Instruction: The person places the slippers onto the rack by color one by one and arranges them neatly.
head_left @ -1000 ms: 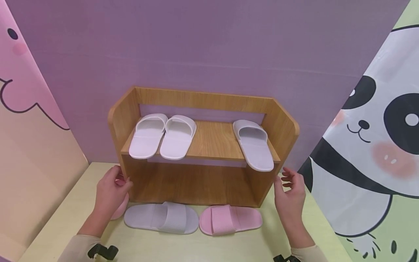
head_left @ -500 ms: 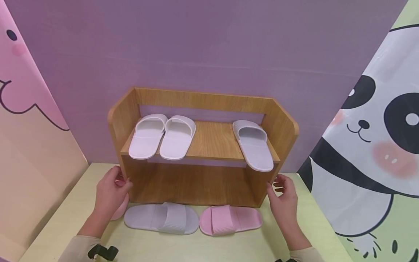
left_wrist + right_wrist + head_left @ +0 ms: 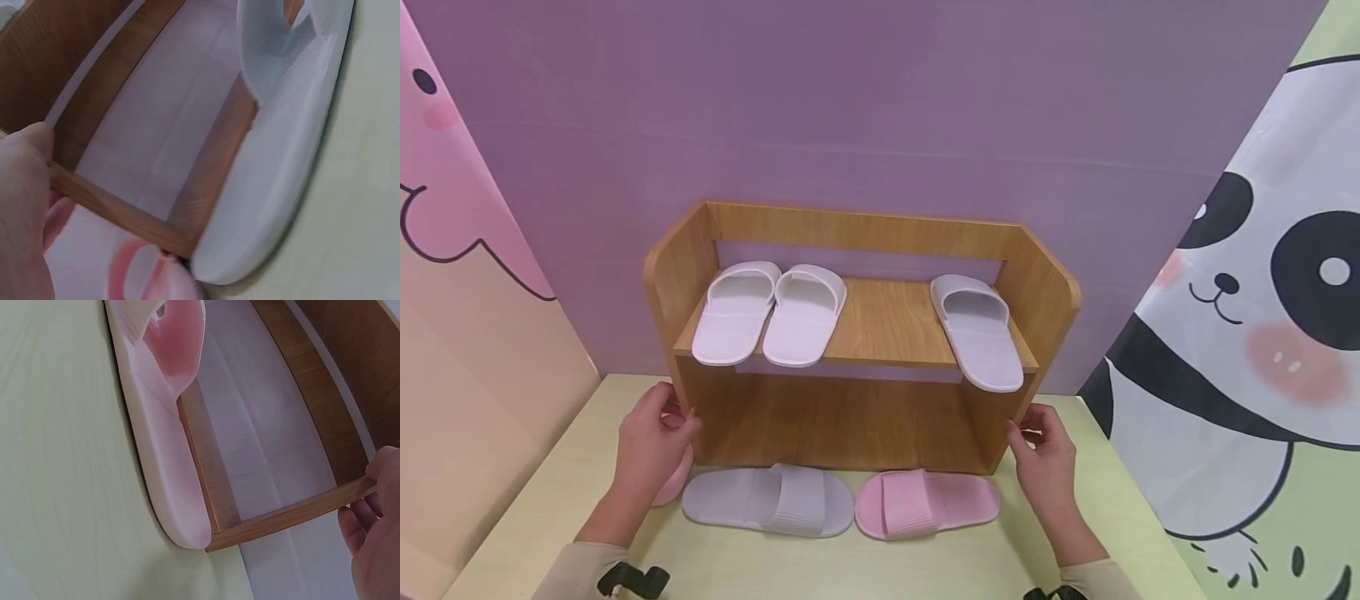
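A two-tier wooden shoe rack [image 3: 880,333] stands against the purple wall. My left hand [image 3: 651,437] grips the front edge of its left side panel, thumb inside and fingers outside. At the opposite panel, my right hand [image 3: 1047,454] pinches the front edge the same way; the right wrist view shows its thumb and fingers on either side of the wood [image 3: 294,512]. Two white slippers [image 3: 733,321] sit side by side at the left of the upper shelf. One grey-white slipper [image 3: 981,342] lies at its right end, toe strap to the back.
On the table [image 3: 820,571] before the rack, a grey slipper [image 3: 730,497] and a pink slipper [image 3: 966,500] lie sideways in a row. Another pink slipper [image 3: 677,477] is partly hidden behind my left hand. Cartoon panels, one with a panda [image 3: 1232,287], flank the table.
My right hand has moved left onto the rack's right panel and closed its thumb and fingers on the edge. The left hand keeps its grip; the slippers stay in place.
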`<state>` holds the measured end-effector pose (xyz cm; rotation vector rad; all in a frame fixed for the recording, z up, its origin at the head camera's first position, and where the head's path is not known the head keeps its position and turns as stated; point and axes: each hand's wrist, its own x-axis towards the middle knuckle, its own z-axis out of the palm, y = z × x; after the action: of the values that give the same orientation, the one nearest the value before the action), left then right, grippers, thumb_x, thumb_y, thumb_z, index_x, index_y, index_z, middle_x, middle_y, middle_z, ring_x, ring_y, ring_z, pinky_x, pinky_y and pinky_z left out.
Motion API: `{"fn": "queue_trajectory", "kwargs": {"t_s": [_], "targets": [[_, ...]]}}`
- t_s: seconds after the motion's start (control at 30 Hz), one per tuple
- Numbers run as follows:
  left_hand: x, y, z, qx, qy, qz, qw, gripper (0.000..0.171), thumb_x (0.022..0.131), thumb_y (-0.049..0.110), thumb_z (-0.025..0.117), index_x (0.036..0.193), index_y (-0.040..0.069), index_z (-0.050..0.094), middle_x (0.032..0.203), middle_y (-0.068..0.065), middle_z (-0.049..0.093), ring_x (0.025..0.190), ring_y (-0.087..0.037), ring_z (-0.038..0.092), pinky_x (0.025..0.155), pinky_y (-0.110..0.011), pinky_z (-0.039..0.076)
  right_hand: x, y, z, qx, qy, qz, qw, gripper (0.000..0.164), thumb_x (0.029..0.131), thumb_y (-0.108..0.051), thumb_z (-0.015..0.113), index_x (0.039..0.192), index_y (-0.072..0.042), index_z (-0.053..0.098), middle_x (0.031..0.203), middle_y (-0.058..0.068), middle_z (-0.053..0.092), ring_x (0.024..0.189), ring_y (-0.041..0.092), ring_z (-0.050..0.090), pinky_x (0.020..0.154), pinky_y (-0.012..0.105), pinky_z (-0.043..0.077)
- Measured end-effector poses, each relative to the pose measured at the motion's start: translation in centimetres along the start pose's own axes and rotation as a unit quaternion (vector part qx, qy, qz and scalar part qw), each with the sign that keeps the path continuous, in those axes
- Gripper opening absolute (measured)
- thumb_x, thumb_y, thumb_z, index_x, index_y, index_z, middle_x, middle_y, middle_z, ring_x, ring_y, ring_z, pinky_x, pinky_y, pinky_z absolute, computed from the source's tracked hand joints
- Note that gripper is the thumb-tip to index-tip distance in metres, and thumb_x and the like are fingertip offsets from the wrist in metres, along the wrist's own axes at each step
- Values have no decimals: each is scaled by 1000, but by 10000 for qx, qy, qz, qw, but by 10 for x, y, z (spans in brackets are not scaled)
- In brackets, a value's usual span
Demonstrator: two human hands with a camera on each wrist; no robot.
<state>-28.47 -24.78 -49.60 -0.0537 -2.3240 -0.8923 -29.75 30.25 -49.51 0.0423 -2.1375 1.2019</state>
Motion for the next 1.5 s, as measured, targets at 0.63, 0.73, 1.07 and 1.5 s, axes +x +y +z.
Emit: {"fn": "queue_trajectory", "kwargs": {"t_s": [0.63,0.73,1.07,1.5], "targets": [[-35,3,11,-1288,-918,-390,9866,18,86,2,74,92,16,65,87,2,64,79,-14,60,65,-24,54,8,0,0,-65,-169,-81,9998,18,91,-4,72,104,-7,62,96,1,66,89,14,61,78,14,51],[-39,0,13,-1360,-1592,-10,9778,21,85,1,74,92,20,67,85,2,66,78,-13,61,66,-26,54,9,1,-2,-108,-188,-49,9998,18,91,-5,73,104,-8,62,97,1,67,87,15,63,77,13,51],[-47,-12,19,-452,-2275,1366,9631,26,81,15,82,105,20,72,102,14,65,95,-8,63,84,-36,57,8,2,-2,-127,-324,62,9994,19,91,-6,73,105,-10,61,97,1,67,86,17,64,77,12,51],[-56,-16,15,285,-3065,1534,9390,64,74,47,86,127,16,69,130,-3,61,123,-28,56,102,-51,47,6,1,-3,-203,-352,25,9992,20,90,-6,74,105,-10,61,96,1,66,84,16,63,77,12,51]]}}
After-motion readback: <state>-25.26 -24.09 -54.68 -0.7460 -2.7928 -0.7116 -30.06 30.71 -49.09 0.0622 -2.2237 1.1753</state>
